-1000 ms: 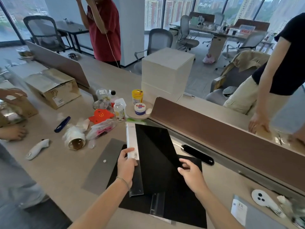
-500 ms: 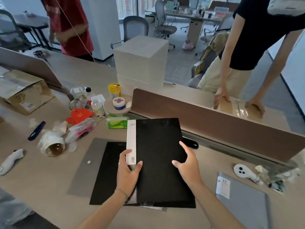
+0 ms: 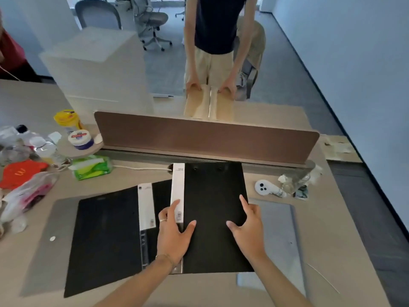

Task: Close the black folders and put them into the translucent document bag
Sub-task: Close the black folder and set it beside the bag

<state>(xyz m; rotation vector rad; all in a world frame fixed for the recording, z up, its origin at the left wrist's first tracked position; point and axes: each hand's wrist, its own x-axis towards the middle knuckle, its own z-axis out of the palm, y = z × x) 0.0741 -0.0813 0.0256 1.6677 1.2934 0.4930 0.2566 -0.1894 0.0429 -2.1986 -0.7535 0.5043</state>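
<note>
A closed black folder [image 3: 212, 207] with a white spine label lies flat on the desk in front of me. My left hand [image 3: 173, 238] grips its spine, thumb on the cover. My right hand [image 3: 247, 231] holds its right edge with fingers spread on the cover. A second black folder [image 3: 106, 240] lies open to the left, its right half tucked under the closed one. Under that open folder is a translucent grey document bag [image 3: 47, 247] with a white snap. Another translucent grey bag [image 3: 276, 220] shows beneath the closed folder on the right.
A brown divider panel [image 3: 205, 136] runs across the desk just behind the folders. Clutter sits at the left: green tissue pack [image 3: 91, 166], jars, plastic bags. A white handheld device [image 3: 265, 188] and crumpled plastic lie at the right. A person stands beyond the divider pressing a cardboard box.
The folder in my hands came down from tilted to flat and shifted right, off the open folder. Both hands stayed on it.
</note>
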